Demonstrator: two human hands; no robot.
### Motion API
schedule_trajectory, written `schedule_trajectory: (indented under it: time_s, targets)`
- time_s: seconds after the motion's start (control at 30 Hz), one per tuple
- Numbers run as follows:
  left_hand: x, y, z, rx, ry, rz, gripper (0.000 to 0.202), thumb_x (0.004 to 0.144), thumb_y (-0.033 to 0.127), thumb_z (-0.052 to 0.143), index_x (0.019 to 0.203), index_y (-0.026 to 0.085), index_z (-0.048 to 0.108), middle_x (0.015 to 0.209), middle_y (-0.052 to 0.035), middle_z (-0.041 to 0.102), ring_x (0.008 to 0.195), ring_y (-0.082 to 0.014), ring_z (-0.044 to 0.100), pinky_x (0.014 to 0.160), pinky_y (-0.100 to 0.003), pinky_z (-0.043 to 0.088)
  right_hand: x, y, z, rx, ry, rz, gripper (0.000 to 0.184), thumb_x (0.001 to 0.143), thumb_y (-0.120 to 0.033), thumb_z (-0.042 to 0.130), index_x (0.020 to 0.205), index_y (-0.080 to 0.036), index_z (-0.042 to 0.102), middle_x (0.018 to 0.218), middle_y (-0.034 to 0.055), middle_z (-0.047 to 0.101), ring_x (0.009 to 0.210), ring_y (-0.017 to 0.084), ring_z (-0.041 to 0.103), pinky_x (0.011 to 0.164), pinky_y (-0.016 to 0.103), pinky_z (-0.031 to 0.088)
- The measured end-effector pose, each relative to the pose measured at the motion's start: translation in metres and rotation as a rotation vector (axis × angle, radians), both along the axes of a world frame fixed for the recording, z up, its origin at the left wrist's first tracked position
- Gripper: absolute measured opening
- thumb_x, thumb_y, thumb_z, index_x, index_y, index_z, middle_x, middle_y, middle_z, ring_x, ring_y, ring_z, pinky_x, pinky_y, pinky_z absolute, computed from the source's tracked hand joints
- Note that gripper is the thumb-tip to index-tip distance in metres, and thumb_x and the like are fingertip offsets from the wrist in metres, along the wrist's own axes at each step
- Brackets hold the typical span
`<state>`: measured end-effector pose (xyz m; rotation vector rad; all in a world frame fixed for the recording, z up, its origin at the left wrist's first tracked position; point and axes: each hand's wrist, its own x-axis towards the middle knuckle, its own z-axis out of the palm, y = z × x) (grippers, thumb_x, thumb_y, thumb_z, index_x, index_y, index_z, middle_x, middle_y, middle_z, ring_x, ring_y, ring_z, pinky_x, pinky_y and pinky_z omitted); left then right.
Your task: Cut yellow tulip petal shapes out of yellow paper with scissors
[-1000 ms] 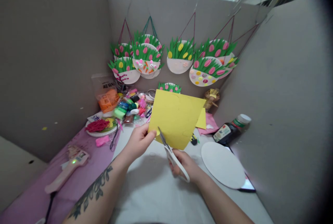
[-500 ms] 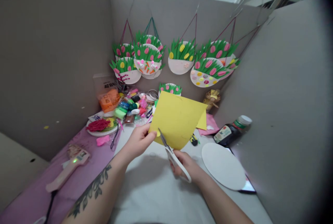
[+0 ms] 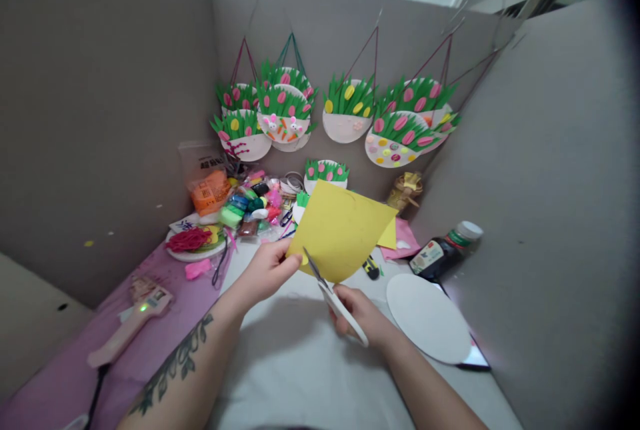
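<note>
A yellow sheet of paper (image 3: pixel 345 230) is held up over the table, its near left corner pinched by my left hand (image 3: pixel 270 270). My right hand (image 3: pixel 357 313) grips white-handled scissors (image 3: pixel 337 303). The scissor blades point up and left and lie against the paper near its lower left edge, close to my left fingertips. A small paler yellow bit shows beside my left thumb. Part of my right fingers is hidden behind the handles.
Flower-decorated paper plates (image 3: pixel 347 127) hang on the back panel. Packets of coloured clay (image 3: pixel 240 207) pile up at the back left. A glue gun (image 3: pixel 133 327) lies left, pink yarn (image 3: pixel 189 241) behind it. On the right are a white disc (image 3: pixel 427 317) and a dark bottle (image 3: pixel 445 250).
The yellow paper's far edge has tipped down slightly, uncovering more of the small decorated plate behind it. Both hands stay nearly in place, the scissors still at the lower left edge.
</note>
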<state>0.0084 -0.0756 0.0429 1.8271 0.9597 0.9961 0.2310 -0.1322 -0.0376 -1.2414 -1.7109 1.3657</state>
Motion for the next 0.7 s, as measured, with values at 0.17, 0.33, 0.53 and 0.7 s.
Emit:
schedule_trajectory:
  time_s: [0.17, 0.33, 0.53, 0.7]
  targets:
    - [0.000, 0.000, 0.000, -0.035, 0.003, 0.010, 0.019, 0.074, 0.029, 0.052, 0.068, 0.016, 0.064, 0.063, -0.0010, 0.055, 0.061, -0.0144, 0.048, 0.053, -0.022, 0.040, 0.003, 0.001, 0.000, 0.002, -0.001, 0.017, 0.021, 0.059, -0.026, 0.065, 0.066, -0.018, 0.047, 0.061, -0.0042, 0.049, 0.056, 0.010, 0.041, 0.049, 0.020, 0.032]
    - [-0.001, 0.001, -0.001, 0.005, -0.016, 0.017, 0.016, 0.072, 0.027, 0.053, 0.066, 0.016, 0.063, 0.060, -0.0002, 0.054, 0.057, -0.0132, 0.046, 0.050, -0.021, 0.037, 0.008, 0.002, -0.002, -0.010, 0.004, 0.032, 0.022, 0.058, -0.026, 0.065, 0.067, -0.018, 0.047, 0.061, -0.0045, 0.047, 0.056, 0.010, 0.039, 0.049, 0.020, 0.031]
    - [-0.003, 0.002, 0.000, -0.043, 0.037, -0.051, 0.016, 0.074, 0.025, 0.049, 0.069, 0.016, 0.062, 0.062, 0.0009, 0.052, 0.057, -0.0121, 0.044, 0.050, -0.021, 0.035, 0.012, 0.003, -0.004, -0.028, -0.002, 0.039, 0.021, 0.058, -0.025, 0.065, 0.068, -0.018, 0.048, 0.061, -0.0043, 0.047, 0.055, 0.009, 0.038, 0.049, 0.021, 0.029]
    - [-0.005, 0.003, 0.000, -0.077, 0.062, -0.089, 0.015, 0.076, 0.024, 0.047, 0.067, 0.016, 0.055, 0.062, 0.0024, 0.046, 0.057, -0.0103, 0.040, 0.051, -0.021, 0.030, 0.013, 0.003, -0.004, -0.040, 0.021, 0.060, 0.023, 0.058, -0.026, 0.067, 0.068, -0.017, 0.048, 0.062, -0.0042, 0.047, 0.056, 0.009, 0.039, 0.050, 0.021, 0.030]
